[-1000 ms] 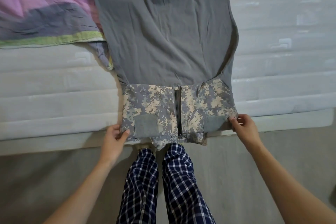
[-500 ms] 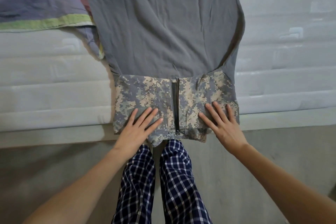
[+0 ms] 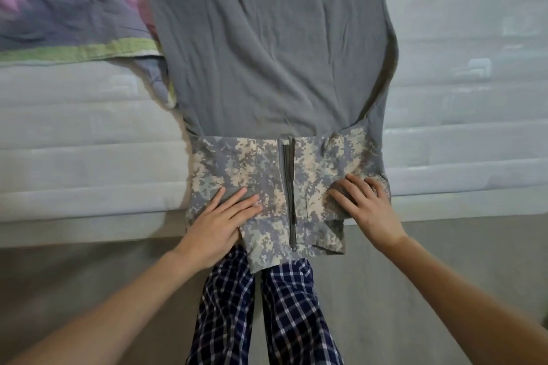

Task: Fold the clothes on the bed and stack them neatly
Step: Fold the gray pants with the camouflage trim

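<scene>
A grey shirt [image 3: 267,47] with a camouflage-patterned upper part [image 3: 243,169] and a dark zip down its middle lies flat on the white mattress [image 3: 83,139], with the camouflage end at the near edge. Its collar hangs a little over that edge. My left hand [image 3: 219,222] rests flat, fingers spread, on the left side of the camouflage part. My right hand [image 3: 364,204] presses flat on the right side. Neither hand grips the cloth.
A purple, grey and green blanket [image 3: 59,9] lies bunched at the far left of the mattress, touching the shirt's left side. Bare mattress stretches to the right [image 3: 474,68]. My legs in blue checked trousers [image 3: 267,311] stand against the bed's side.
One second ago both hands pinched the camouflage part's outer corners. They have let go and now lie flat on it, and the collar hangs lower over the edge.
</scene>
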`<state>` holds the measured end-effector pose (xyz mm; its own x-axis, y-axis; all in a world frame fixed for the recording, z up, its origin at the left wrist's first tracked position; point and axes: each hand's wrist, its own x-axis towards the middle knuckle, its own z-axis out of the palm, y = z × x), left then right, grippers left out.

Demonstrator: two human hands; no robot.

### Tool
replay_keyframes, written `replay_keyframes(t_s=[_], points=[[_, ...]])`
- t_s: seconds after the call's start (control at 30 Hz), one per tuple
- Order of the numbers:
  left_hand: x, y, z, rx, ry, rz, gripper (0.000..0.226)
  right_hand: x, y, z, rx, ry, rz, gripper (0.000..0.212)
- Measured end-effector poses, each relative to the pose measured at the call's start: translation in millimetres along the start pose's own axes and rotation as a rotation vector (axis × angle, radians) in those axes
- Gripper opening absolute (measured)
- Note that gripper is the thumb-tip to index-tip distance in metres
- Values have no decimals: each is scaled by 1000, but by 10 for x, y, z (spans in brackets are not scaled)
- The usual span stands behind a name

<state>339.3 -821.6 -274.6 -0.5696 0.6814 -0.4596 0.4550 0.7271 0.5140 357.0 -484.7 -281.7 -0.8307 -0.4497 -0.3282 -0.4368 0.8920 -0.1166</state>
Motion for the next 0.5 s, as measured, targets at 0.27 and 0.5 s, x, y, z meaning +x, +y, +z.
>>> replay_keyframes(t_s=[0.27, 0.5], points=[[183, 72, -1000, -492, -154, -291, 45, 274, 340, -787, 597, -382, 240, 35], [881, -535, -1735, -573, 2, -466, 20, 1017, 1082, -1212, 998, -306, 656, 14]])
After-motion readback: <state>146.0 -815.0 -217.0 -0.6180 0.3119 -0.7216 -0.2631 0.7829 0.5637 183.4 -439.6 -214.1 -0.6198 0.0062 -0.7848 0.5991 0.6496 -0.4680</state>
